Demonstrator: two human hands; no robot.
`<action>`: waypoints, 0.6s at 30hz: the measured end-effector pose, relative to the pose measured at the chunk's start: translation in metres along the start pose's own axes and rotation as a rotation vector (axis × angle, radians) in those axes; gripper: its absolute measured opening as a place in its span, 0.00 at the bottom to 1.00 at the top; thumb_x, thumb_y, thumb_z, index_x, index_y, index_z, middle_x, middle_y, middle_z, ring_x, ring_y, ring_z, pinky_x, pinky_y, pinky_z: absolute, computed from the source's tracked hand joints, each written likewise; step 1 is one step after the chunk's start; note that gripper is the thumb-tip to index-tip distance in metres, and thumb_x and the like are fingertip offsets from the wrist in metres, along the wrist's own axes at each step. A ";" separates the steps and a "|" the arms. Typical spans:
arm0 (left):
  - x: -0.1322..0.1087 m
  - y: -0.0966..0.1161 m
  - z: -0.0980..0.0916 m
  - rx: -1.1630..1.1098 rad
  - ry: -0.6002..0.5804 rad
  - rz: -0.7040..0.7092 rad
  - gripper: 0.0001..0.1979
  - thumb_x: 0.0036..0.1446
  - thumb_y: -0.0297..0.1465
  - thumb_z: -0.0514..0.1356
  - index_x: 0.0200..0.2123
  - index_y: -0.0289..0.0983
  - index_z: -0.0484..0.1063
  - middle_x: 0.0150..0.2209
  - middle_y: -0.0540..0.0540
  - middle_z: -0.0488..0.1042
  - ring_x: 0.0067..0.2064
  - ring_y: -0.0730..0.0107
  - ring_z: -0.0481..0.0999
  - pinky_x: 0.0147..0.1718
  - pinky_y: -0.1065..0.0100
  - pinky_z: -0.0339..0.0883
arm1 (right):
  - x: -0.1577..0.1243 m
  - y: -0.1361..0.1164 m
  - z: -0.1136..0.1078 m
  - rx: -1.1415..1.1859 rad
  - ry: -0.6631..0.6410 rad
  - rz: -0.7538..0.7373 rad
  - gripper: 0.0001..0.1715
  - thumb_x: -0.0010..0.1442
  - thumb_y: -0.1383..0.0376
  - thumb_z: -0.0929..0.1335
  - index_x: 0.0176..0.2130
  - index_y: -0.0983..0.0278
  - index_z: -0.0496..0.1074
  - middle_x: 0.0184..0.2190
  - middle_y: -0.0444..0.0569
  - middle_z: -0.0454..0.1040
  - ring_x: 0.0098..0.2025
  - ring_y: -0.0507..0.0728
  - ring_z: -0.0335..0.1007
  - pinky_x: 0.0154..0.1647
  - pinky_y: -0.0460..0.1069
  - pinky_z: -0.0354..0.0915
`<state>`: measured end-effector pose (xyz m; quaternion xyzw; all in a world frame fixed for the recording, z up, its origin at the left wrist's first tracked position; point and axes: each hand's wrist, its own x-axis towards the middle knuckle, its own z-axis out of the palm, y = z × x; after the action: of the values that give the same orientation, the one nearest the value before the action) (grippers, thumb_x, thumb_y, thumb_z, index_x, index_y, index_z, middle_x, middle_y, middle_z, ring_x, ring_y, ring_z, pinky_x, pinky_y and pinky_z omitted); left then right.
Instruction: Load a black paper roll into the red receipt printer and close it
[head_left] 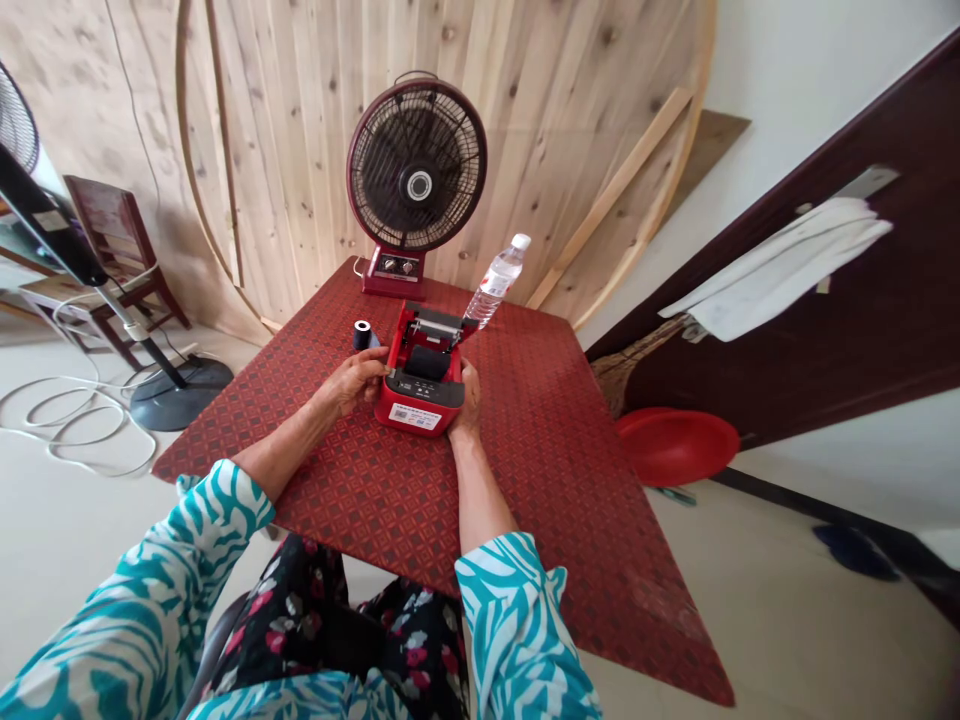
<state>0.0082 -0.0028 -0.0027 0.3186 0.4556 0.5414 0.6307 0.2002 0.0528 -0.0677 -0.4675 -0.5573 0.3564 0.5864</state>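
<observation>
A small red and black receipt printer (418, 412) rests on the table with its lid tipped up and back. Its paper bay is exposed, with something dark inside. My left hand (355, 384) grips the printer's left side, the fingers closed against its edge. Around the right side wraps my right hand (469, 402), its fingers partly hidden behind the casing. Just beyond my left hand stands a small dark roll (363, 336) with a pale core, and a loose strip of it seems to trail toward the printer.
A red patterned table (540, 450) lies before me. Behind the printer stand a desk fan (418, 185) and a clear water bottle (499, 280). A pedestal fan base (180, 390) with coiled cable is on the floor at left; a red basin (679, 445) is at right.
</observation>
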 end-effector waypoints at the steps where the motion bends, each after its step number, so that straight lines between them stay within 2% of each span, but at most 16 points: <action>1: 0.000 -0.001 0.000 0.003 0.005 0.010 0.31 0.41 0.25 0.61 0.53 0.32 0.67 0.14 0.60 0.61 0.12 0.81 0.55 0.14 0.76 0.43 | 0.000 0.000 0.000 0.007 0.011 0.007 0.29 0.64 0.49 0.57 0.50 0.63 0.72 0.53 0.54 0.75 0.55 0.58 0.67 0.58 0.56 0.63; 7: -0.001 -0.006 -0.001 0.049 0.018 0.099 0.30 0.43 0.28 0.64 0.53 0.33 0.69 0.14 0.60 0.62 0.13 0.80 0.55 0.15 0.75 0.45 | 0.001 0.002 0.003 0.053 0.042 0.019 0.29 0.63 0.47 0.58 0.50 0.61 0.73 0.52 0.52 0.76 0.55 0.58 0.68 0.60 0.56 0.62; 11: 0.002 0.003 -0.005 0.188 0.042 0.279 0.18 0.47 0.33 0.65 0.43 0.33 0.75 0.14 0.57 0.62 0.15 0.79 0.57 0.16 0.74 0.48 | 0.004 0.005 0.003 0.053 0.040 0.036 0.31 0.62 0.45 0.58 0.50 0.61 0.72 0.53 0.52 0.75 0.56 0.58 0.68 0.61 0.57 0.61; 14: 0.013 0.022 -0.008 0.390 0.055 0.457 0.10 0.50 0.34 0.66 0.34 0.35 0.78 0.20 0.52 0.69 0.19 0.79 0.62 0.20 0.74 0.54 | 0.005 0.007 0.003 0.062 0.042 0.031 0.32 0.62 0.44 0.57 0.50 0.62 0.72 0.54 0.54 0.74 0.57 0.58 0.67 0.62 0.57 0.61; 16: 0.025 0.035 -0.006 0.579 0.002 0.554 0.06 0.49 0.31 0.66 0.32 0.36 0.80 0.24 0.50 0.74 0.23 0.77 0.67 0.24 0.74 0.59 | 0.006 0.008 0.003 0.055 0.027 0.008 0.32 0.62 0.45 0.57 0.50 0.63 0.72 0.55 0.55 0.74 0.58 0.59 0.67 0.62 0.57 0.60; 18: 0.038 0.047 0.000 0.759 -0.113 0.616 0.04 0.47 0.27 0.67 0.30 0.39 0.81 0.28 0.49 0.77 0.27 0.75 0.71 0.29 0.74 0.63 | 0.007 0.008 0.003 0.051 0.013 -0.005 0.31 0.62 0.45 0.57 0.51 0.62 0.71 0.55 0.55 0.74 0.58 0.59 0.66 0.63 0.58 0.60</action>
<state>-0.0106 0.0441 0.0303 0.6748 0.4703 0.4805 0.3044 0.1989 0.0620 -0.0737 -0.4535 -0.5453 0.3659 0.6026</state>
